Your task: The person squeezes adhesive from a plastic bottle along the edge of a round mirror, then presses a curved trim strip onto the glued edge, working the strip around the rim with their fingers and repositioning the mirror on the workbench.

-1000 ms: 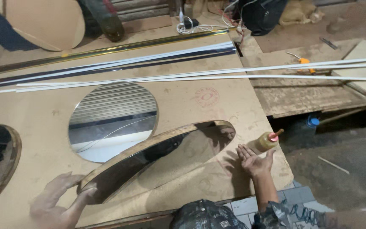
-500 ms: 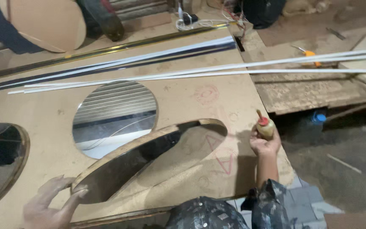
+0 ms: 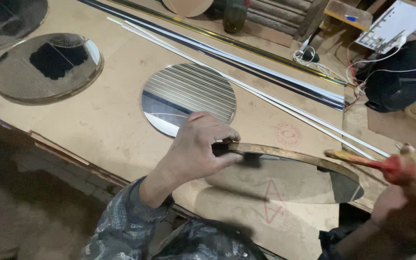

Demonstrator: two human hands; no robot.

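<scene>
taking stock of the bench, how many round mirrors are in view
4: one under the left hand with a gold rim, one mid-board, one at left, one cut off top left. More may lie outside the picture.

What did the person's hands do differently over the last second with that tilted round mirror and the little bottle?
The left hand moved from the board near the tilted mirror up to its gold rim, which it now grips. The right hand raised the red-tipped bottle from the board towards the rim. The flat round mirror, the long strips and the board stayed put.
</scene>
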